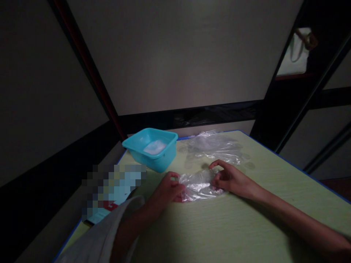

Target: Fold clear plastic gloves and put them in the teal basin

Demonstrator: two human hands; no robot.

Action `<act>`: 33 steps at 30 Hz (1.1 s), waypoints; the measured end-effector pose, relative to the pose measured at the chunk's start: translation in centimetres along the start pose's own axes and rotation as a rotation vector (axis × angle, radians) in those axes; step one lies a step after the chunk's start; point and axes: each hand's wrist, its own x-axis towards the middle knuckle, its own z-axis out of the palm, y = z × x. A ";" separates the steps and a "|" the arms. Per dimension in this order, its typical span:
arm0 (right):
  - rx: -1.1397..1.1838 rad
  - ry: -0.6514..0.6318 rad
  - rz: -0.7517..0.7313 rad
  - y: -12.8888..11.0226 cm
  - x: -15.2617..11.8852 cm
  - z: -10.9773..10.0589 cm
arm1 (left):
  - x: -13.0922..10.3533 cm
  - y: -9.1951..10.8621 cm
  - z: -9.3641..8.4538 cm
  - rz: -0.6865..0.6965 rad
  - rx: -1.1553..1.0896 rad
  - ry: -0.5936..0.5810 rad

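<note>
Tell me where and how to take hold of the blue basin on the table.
Probably by the right side of the blue basin's rim, coming from above and the right: the basin stands upright, open at the top, and its lip overhangs the wall. The left hand is nearest but has hold of the clear plastic.

The film (199,188) before you looks like thin, crinkled, glossy plastic, the tub (166,160) like smooth plastic. Your table (219,230) shows a faint wood grain; your sleeve (95,233) looks like matt cloth.
</note>
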 end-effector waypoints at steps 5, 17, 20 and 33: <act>-0.088 -0.002 -0.060 -0.1 -0.2 -0.5 | 0.4 -0.5 0.0 -0.003 -0.017 0.016; -0.400 0.204 -0.198 0.3 -0.1 -0.4 | -0.6 0.5 -0.1 -0.030 -0.041 0.018; -0.611 0.312 -0.348 0.1 -0.4 -0.6 | -1.1 0.5 -0.6 0.052 -0.110 -0.002; -0.885 0.245 -0.509 0.1 -0.9 -0.3 | 0.3 0.1 -0.2 0.395 0.169 0.263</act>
